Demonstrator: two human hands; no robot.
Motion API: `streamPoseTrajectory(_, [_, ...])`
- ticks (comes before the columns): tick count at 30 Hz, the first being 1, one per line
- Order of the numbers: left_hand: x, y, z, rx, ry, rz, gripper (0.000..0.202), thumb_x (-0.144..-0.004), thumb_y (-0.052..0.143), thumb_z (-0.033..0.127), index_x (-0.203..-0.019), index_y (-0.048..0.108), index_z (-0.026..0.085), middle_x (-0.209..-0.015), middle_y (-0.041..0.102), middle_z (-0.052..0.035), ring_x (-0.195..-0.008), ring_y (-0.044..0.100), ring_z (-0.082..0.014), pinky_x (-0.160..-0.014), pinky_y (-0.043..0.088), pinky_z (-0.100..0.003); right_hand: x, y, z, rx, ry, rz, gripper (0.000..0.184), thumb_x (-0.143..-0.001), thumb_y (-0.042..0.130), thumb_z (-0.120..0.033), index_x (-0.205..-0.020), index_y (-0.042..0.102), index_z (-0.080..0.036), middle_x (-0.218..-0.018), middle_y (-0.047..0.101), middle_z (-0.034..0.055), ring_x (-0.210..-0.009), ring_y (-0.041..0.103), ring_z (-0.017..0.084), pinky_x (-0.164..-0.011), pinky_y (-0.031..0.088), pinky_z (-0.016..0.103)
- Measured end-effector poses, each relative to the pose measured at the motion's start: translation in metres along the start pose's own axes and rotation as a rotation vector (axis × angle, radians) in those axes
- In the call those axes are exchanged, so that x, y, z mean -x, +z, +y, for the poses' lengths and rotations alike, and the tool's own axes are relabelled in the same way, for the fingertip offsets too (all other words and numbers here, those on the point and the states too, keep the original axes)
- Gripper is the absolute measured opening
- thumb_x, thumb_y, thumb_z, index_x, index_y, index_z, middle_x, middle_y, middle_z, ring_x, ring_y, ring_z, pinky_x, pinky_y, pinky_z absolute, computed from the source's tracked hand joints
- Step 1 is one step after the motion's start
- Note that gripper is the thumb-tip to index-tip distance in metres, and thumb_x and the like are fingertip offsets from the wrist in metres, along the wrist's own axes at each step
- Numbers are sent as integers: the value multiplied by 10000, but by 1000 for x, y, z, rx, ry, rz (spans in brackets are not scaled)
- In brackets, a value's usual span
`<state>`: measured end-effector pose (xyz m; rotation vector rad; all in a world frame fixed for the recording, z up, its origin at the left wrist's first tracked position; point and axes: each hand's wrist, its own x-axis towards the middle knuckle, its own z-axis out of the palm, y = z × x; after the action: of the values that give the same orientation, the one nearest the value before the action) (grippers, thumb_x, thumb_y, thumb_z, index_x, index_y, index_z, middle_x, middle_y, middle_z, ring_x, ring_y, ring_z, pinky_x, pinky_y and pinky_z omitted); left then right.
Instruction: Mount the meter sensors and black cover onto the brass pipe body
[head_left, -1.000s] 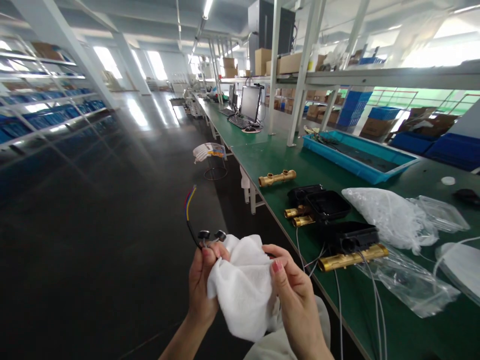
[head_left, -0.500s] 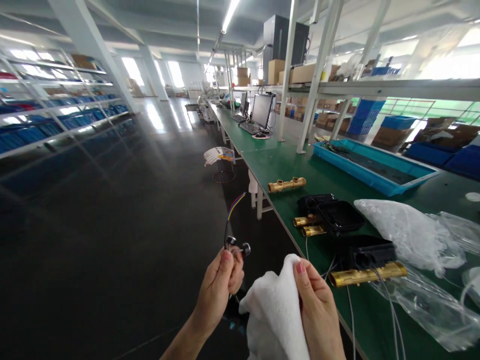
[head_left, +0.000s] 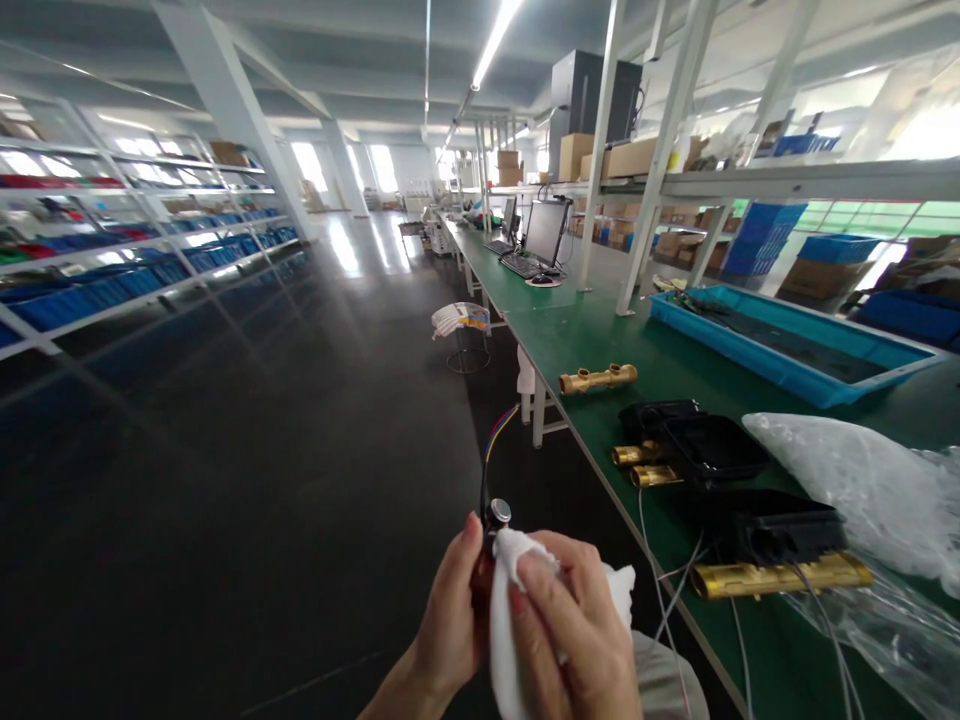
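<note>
Far left: shelving with blue bins (head_left: 150, 272), clear of the work.

Left hand (head_left: 450, 610): closed around the cabled part (head_left: 499, 512), thumb up along its side; the other fingers are largely hidden by hand and cloth. Part is held up off the surface, in front of the body, over the dark floor. Its black cable (head_left: 484, 485) rises behind the thumb, ending in loose coloured wires (head_left: 498, 432). One round, silver-faced cap shows; a second cannot be made out.

White cloth (head_left: 506, 640): bunched, upper edge against the part just below the cap.

Right hand (head_left: 577, 620): gripping the cloth, thumb and fingers bent in, pressing it toward the part.

Change: half a second ago the cloth hung from the right hand, apart from the part, and two caps showed. Now cloth and part meet and the hands are together. Judged meaning: the part is now being worked with the cloth, left steadying, right rubbing or pressing.

Right, on the green surface (head_left: 540, 312): brass fitting (head_left: 598, 379), then black housings (head_left: 716, 447), blue tray (head_left: 757, 368) behind, clear plastic bag (head_left: 862, 490). No shift noted among these.
</note>
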<state>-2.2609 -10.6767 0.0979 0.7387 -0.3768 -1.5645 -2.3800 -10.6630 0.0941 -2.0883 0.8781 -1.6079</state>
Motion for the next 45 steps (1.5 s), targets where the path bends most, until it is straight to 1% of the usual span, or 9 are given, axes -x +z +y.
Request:
streamPoseTrajectory(3, [0, 3, -1, -28, 27, 0, 512, -551, 884, 496, -603, 520, 140, -558, 441, 9, -478, 441, -116, -508, 439, -235, 6, 21, -6, 74, 75, 81, 338, -849, 538, -135, -1164, 575, -254, -1168, 587, 108, -997, 615, 203, -771, 564, 304])
streamPoseTrajectory(8, [1, 1, 2, 48, 54, 20, 500, -495, 933, 413, -657, 544, 145, -536, 446, 26, -457, 400, -94, -454, 378, -186, 18, 34, -4, 69, 278, 128, 313, -889, 498, -179, -1176, 574, -279, -905, 665, 49, -730, 661, 138, -566, 541, 181])
streamPoseTrajectory(14, [4, -1, 9, 64, 60, -239, 453, -680, 835, 430, -602, 493, 144, -463, 154, 91, -401, 73, -42, -371, 200, -141, 19, 21, -4, 95, 188, 169, 359, -915, 431, -185, -1240, 564, -261, -1056, 607, 109, -913, 630, 180, -707, 538, 265])
streamPoseTrajectory(19, [4, -7, 6, 10, 138, -30, 452, -562, 909, 411, -683, 567, 142, -511, 269, 67, -422, 208, -43, -399, 253, -123, 15, 26, -8, 20, 336, 132, 182, -880, 533, -263, -1037, 622, -245, -770, 652, 21, -600, 622, 125, -491, 509, 188])
streamPoseTrajectory(25, [6, -11, 11, 42, -17, -465, 470, -819, 701, 442, -593, 409, 151, -444, 173, 76, -369, 100, -39, -381, 178, -157, 16, 14, 5, 167, 80, 100, 392, -892, 413, -114, -1231, 539, -264, -1060, 578, 102, -911, 613, 165, -717, 546, 270])
streamPoseTrajectory(30, [4, -18, 5, -1, -14, -602, 463, -872, 638, 420, -616, 354, 159, -451, 165, 77, -344, 97, -42, -347, 124, -157, 1, 1, 3, 188, -144, -28, 361, -849, 477, -112, -1190, 547, -209, -1005, 578, 100, -808, 602, 139, -623, 533, 217])
streamPoseTrajectory(33, [0, -23, 1, -33, -59, -687, 468, -868, 631, 437, -609, 361, 157, -455, 186, 73, -332, 114, -42, -331, 121, -161, -1, 1, 5, 224, -62, -55, 347, -862, 455, -109, -1178, 555, -211, -985, 587, 99, -828, 611, 144, -637, 539, 218])
streamPoseTrajectory(36, [-3, -26, 2, -35, -71, -696, 442, -859, 642, 425, -624, 382, 155, -474, 209, 67, -338, 129, -43, -334, 140, -161, 4, 0, 11, 229, 15, -78, 372, -869, 424, -93, -1199, 545, -215, -985, 584, 97, -846, 619, 145, -654, 549, 221])
streamPoseTrajectory(45, [-5, -27, -2, -46, -95, -676, 420, -882, 617, 420, -641, 398, 155, -464, 186, 70, -348, 126, -46, -337, 140, -146, 8, -4, 14, 136, -166, -25, 438, -848, 473, -76, -1270, 485, -193, -1041, 610, 118, -915, 625, 151, -713, 561, 224])
